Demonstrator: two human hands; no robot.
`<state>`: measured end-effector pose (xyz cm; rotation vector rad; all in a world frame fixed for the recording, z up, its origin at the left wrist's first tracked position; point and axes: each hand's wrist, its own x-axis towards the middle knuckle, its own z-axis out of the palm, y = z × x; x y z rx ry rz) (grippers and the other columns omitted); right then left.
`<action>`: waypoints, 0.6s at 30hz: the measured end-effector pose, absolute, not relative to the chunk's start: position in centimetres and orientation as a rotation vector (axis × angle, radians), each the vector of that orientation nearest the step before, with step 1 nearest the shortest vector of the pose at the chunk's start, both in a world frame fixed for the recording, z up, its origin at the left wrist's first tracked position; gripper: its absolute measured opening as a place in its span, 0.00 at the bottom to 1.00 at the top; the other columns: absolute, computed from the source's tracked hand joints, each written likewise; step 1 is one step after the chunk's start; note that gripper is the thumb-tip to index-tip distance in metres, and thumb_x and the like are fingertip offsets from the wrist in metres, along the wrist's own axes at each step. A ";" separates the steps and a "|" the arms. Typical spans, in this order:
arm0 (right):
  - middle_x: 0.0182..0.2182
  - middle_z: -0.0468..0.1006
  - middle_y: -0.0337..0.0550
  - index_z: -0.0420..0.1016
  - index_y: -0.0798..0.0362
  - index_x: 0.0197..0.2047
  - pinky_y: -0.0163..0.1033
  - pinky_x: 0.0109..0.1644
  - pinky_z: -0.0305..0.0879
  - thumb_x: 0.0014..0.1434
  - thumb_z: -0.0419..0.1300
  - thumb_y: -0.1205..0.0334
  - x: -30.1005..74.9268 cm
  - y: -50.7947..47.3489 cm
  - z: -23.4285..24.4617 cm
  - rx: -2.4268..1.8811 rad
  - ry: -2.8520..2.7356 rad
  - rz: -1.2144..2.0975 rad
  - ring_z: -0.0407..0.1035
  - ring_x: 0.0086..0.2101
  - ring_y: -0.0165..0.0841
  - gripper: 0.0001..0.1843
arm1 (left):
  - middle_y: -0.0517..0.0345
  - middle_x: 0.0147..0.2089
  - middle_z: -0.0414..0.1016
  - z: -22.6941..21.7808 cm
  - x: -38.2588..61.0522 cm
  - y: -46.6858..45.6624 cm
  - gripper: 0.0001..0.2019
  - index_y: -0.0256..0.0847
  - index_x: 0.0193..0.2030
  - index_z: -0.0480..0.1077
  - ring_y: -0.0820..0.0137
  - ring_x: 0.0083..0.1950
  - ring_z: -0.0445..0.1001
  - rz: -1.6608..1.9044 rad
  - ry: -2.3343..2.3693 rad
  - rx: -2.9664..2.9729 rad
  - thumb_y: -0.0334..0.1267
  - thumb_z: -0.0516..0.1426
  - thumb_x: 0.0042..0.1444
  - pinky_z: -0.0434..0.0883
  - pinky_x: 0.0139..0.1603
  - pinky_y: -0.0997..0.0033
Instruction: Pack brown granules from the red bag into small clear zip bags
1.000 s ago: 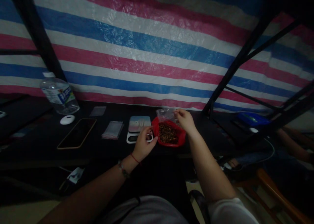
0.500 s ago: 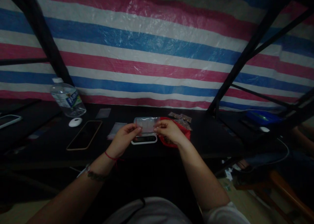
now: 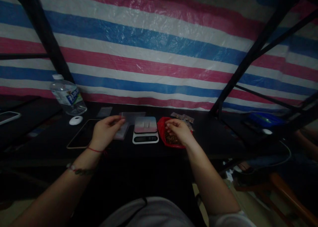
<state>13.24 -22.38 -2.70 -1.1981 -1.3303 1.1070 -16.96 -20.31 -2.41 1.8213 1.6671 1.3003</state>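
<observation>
Hands: the left hand [image 3: 105, 132] pinches the edge of a clear plastic bag [image 3: 134, 117] between thumb and fingers; the right hand [image 3: 182, 132] has its fingers curled over the red bag [image 3: 161, 123], and whether they grip anything cannot be told.
Clear plastic bag: in the air, left of and partly behind the scale.
Red bag: open on the counter [image 3: 211, 137], right of the scale, with small brown pieces [image 3: 172, 139] inside.
Scale: the white kitchen scale [image 3: 145, 129] sits between the hands, its display too blurred to read.
Packets: small filled packets [image 3: 185, 117] lie just behind the red bag.
Left side: a stack of clear bags [image 3: 121, 134] lies below the held one; a phone [image 3: 79, 136] is partly hidden by the left hand; a water bottle [image 3: 68, 97] stands upright near the striped sheet [image 3: 139, 61].
</observation>
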 end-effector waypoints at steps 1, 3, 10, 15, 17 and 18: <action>0.26 0.76 0.39 0.74 0.54 0.37 0.33 0.27 0.64 0.50 0.62 0.54 13.9 -22.2 -2.7 -1.222 -1.336 1.056 0.68 0.23 0.27 0.13 | 0.53 0.41 0.80 -2.5 -18.1 -19.6 0.18 0.42 0.40 0.77 0.62 0.41 0.77 1.342 1.773 1.944 0.52 0.56 0.52 0.73 0.42 0.65; 0.27 0.76 0.40 0.74 0.54 0.38 0.35 0.29 0.65 0.53 0.59 0.55 15.3 -21.8 -2.9 -1.280 -1.404 0.939 0.69 0.25 0.29 0.13 | 0.53 0.46 0.79 -3.3 -20.2 -18.2 0.18 0.43 0.42 0.77 0.60 0.48 0.75 1.240 1.830 2.238 0.49 0.51 0.56 0.71 0.50 0.62; 0.41 0.79 0.47 0.78 0.54 0.42 0.41 0.48 0.64 0.57 0.57 0.64 17.9 -20.7 -3.9 -1.687 -1.959 0.420 0.73 0.41 0.37 0.12 | 0.49 0.48 0.78 -7.2 -22.7 -15.0 0.20 0.39 0.43 0.78 0.60 0.49 0.75 0.159 1.651 2.540 0.41 0.48 0.52 0.69 0.53 0.64; 0.53 0.73 0.52 0.71 0.53 0.56 0.45 0.58 0.57 0.55 0.62 0.56 18.0 -20.2 -5.1 -1.830 -2.180 0.388 0.66 0.53 0.43 0.25 | 0.50 0.47 0.78 -7.4 -22.3 -15.2 0.22 0.41 0.40 0.79 0.61 0.47 0.76 0.101 1.565 2.508 0.47 0.47 0.52 0.69 0.52 0.68; 0.59 0.67 0.52 0.66 0.49 0.61 0.48 0.60 0.54 0.52 0.64 0.49 17.7 -20.0 -5.8 -1.861 -2.244 0.420 0.60 0.58 0.46 0.35 | 0.51 0.44 0.79 -7.3 -22.2 -15.3 0.23 0.43 0.37 0.79 0.61 0.44 0.76 0.113 1.559 2.483 0.51 0.46 0.53 0.70 0.49 0.67; 0.61 0.64 0.53 0.63 0.48 0.63 0.49 0.60 0.53 0.51 0.64 0.46 17.5 -19.9 -6.2 -1.891 -2.262 0.440 0.58 0.59 0.48 0.38 | 0.52 0.42 0.80 -7.2 -22.2 -15.3 0.23 0.44 0.36 0.79 0.61 0.43 0.77 0.136 1.553 2.462 0.53 0.46 0.53 0.70 0.48 0.67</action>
